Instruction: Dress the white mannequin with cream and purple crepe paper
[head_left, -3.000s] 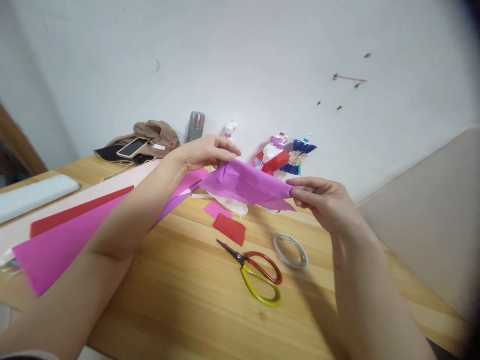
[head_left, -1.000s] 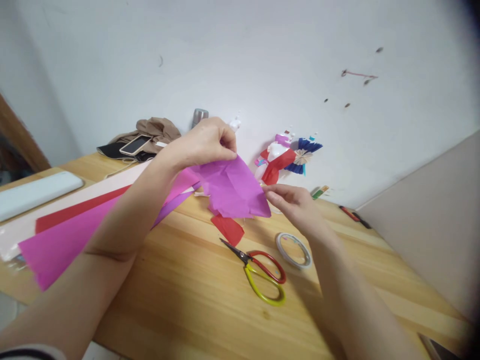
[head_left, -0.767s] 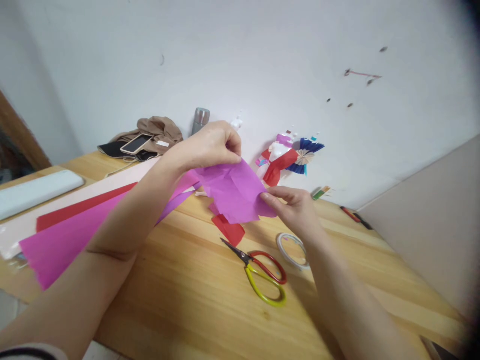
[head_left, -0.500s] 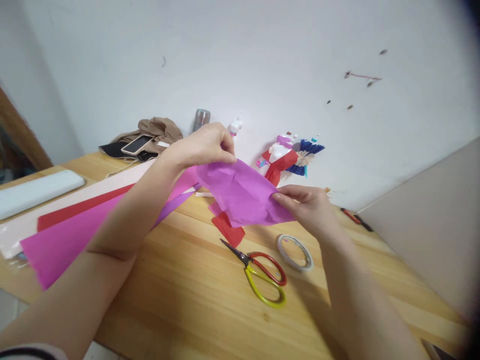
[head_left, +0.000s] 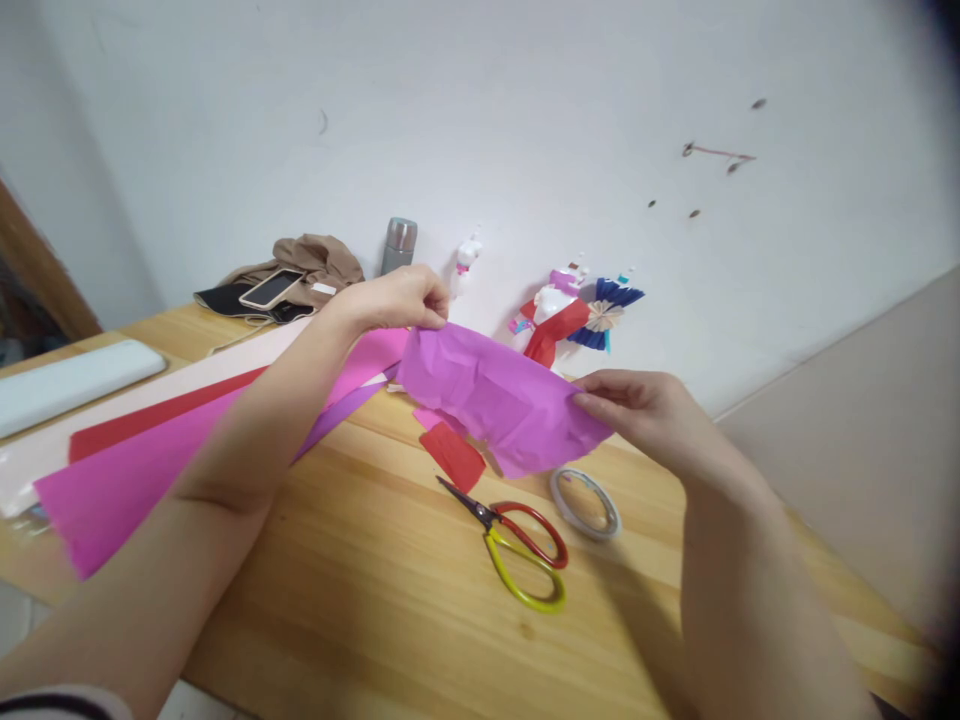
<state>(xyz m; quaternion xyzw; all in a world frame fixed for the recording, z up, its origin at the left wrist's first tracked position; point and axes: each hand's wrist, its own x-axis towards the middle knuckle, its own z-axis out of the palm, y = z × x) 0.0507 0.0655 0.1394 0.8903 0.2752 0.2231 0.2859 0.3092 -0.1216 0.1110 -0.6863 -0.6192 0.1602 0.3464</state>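
Note:
A creased piece of purple paper (head_left: 502, 400) is stretched in the air between my two hands. My left hand (head_left: 405, 297) pinches its upper left corner. At its right end, my right hand (head_left: 630, 400) grips the edge between thumb and fingers. Below the paper, a red paper scrap (head_left: 453, 456) lies on the wooden table, with a pink scrap partly hidden beside it. Scissors (head_left: 484, 515) with one red and one yellow handle lie nearby, blades slightly apart. Right of them rests a roll of tape (head_left: 586, 504).
Long pink paper (head_left: 127, 480) and red paper (head_left: 150, 412) sheets lie at left beside a white case-like object (head_left: 79, 385). Against the wall are a phone (head_left: 272, 289) on brown cloth (head_left: 322, 260), a grey bottle (head_left: 399, 245), and small white figures, one wearing red paper (head_left: 555, 335).
My right hand has moved right and my left hand slightly left, so the purple paper is spread wider. The view has shifted a little.

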